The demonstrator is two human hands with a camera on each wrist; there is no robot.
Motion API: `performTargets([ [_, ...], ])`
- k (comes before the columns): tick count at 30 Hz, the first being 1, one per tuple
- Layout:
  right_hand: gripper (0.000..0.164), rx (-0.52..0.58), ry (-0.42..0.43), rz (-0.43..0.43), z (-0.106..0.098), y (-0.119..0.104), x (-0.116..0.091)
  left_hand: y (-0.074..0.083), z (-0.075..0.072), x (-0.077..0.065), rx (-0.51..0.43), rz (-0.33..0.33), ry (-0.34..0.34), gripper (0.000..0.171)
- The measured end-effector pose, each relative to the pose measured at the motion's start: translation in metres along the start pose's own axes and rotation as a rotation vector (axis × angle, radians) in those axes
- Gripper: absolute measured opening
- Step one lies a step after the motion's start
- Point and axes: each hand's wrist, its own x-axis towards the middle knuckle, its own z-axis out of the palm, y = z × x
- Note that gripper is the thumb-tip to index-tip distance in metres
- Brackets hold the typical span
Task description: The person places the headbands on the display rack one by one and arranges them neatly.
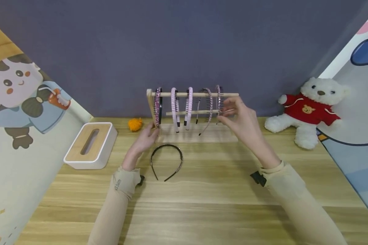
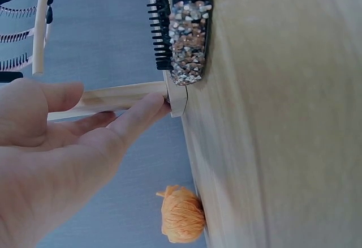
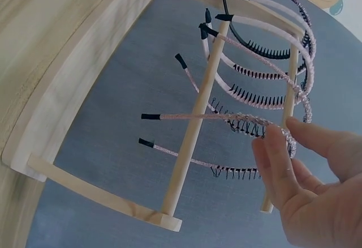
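A wooden headband rack [image 1: 199, 134] stands at the back of the table, several headbands hanging over its bars. My right hand [image 1: 240, 117] is at its right end, pinching the rightmost headband [image 1: 218, 98], a glittery pink one with comb teeth. In the right wrist view, the thumb and fingers [image 3: 277, 160] meet at that band's curve by the upper bar. My left hand [image 1: 145, 137] touches the rack's lower left corner with fingers extended along the post [image 2: 127, 94]. Near this hand, a black headband [image 1: 166, 145] with glittery stones lies on the table.
An orange yarn ball [image 1: 135, 124] sits left of the rack. Farther left is a white tissue box [image 1: 105, 146] with a wooden top. A white teddy bear [image 1: 308, 107] in a red sweater sits at the right. A dark wall [image 1: 184, 44] rises behind the rack.
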Motion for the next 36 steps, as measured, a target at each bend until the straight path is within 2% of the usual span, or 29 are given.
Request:
performTargets([
  [6,0.049,-0.012,0.005,-0.048,0.0,-0.001,-0.003,0.001,-0.003,0.001,0.014,-0.011,-0.002,0.057],
  [13,0.05,-0.033,-0.004,-0.051,0.0,-0.004,-0.008,0.0,-0.003,0.0,0.018,-0.012,0.001,0.056],
  [20,0.046,-0.076,0.112,-0.092,0.0,-0.017,-0.023,-0.002,-0.002,0.001,-0.009,0.006,-0.008,0.056],
  [22,0.04,-0.063,0.1,-0.081,0.002,-0.023,-0.028,-0.002,-0.002,0.001,-0.02,0.011,-0.01,0.056],
  [23,0.037,-0.056,0.071,-0.072,0.003,-0.026,-0.03,-0.001,-0.002,0.001,-0.021,0.016,-0.01,0.057],
  [24,0.034,-0.038,0.029,-0.065,0.006,-0.028,-0.032,-0.014,-0.004,0.006,-0.043,0.046,-0.017,0.058],
  [30,0.025,0.062,-0.316,0.014,0.036,-0.027,-0.041,-0.013,-0.006,0.007,-0.02,0.038,-0.014,0.058],
  [31,0.025,0.065,-0.357,0.033,0.043,-0.026,-0.043,0.0,-0.004,0.001,0.011,0.009,-0.008,0.057],
  [36,0.03,0.085,-0.477,0.109,0.077,-0.019,-0.048,0.0,-0.003,0.002,0.016,-0.009,-0.009,0.057],
])
